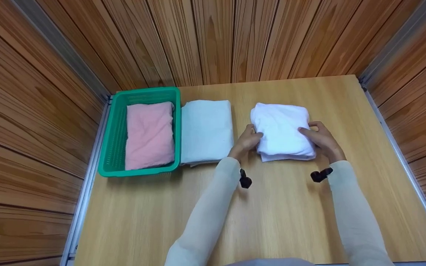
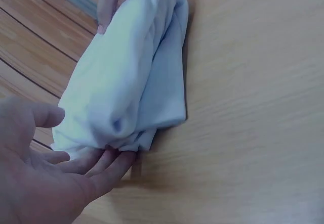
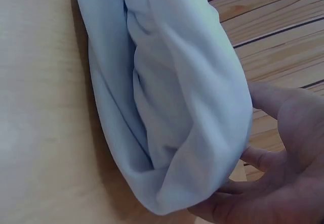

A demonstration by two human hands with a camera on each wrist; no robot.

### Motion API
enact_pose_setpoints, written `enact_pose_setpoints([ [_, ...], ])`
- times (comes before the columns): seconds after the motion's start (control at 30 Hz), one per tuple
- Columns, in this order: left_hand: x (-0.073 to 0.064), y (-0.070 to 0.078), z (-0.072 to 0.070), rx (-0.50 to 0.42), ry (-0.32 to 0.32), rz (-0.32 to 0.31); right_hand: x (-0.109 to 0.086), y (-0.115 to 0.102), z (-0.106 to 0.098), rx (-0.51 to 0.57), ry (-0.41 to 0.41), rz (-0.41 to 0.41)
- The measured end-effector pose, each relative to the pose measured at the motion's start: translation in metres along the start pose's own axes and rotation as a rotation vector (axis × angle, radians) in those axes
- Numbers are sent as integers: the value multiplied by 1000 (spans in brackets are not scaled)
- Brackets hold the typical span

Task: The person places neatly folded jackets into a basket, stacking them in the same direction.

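Note:
A folded white cloth (image 1: pixel 284 129) lies right of centre on the table, a thick stack of soft layers. My left hand (image 1: pixel 247 142) grips its left edge, the thumb near the top and the other fingers tucked beneath, as the left wrist view shows of the cloth (image 2: pixel 109 87). On the opposite edge my right hand (image 1: pixel 324 141) holds it, thumb on top. In the right wrist view the looped folds of the cloth (image 3: pixel 202 97) face the camera, with fingers (image 3: pixel 217 206) under its lower edge.
A second folded cloth, pale blue-white (image 1: pixel 206 131), lies left of my hands, against a green plastic basket (image 1: pixel 139 172). Inside the basket is a folded pink cloth (image 1: pixel 149 135). Wood-panelled walls (image 1: pixel 213 40) enclose the table (image 1: pixel 272 221) at the back and sides.

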State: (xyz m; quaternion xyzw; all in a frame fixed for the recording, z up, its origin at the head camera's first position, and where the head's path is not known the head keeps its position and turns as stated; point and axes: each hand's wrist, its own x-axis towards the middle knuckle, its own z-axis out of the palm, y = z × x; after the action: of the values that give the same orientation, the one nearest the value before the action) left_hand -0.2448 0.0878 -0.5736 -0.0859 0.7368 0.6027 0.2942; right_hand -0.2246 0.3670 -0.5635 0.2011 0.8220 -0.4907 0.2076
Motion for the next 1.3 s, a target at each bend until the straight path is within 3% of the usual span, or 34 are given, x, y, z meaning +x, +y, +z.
enact_pose_setpoints([
  [0.33, 5, -9, -6, -5, 46, -20, 2, -2, 21, 46, -40, 29],
  [0.5, 6, -11, -9, 32, 62, 9, 7, -2, 30, 64, -56, -111],
  [0.67, 6, -10, -12, -2, 76, 45, 13, 0, 36, 41, -66, -243],
  [0.87, 5, -14, -13, -30, 90, 61, 16, -1, 43, 41, -101, -226],
  [1.1, 7, -17, -14, -41, 114, 157, 18, -2, 52, 130, -153, -220],
  [1.3, 8, -21, -19, -35, 50, 164, 17, -1, 58, 210, -220, -209],
])
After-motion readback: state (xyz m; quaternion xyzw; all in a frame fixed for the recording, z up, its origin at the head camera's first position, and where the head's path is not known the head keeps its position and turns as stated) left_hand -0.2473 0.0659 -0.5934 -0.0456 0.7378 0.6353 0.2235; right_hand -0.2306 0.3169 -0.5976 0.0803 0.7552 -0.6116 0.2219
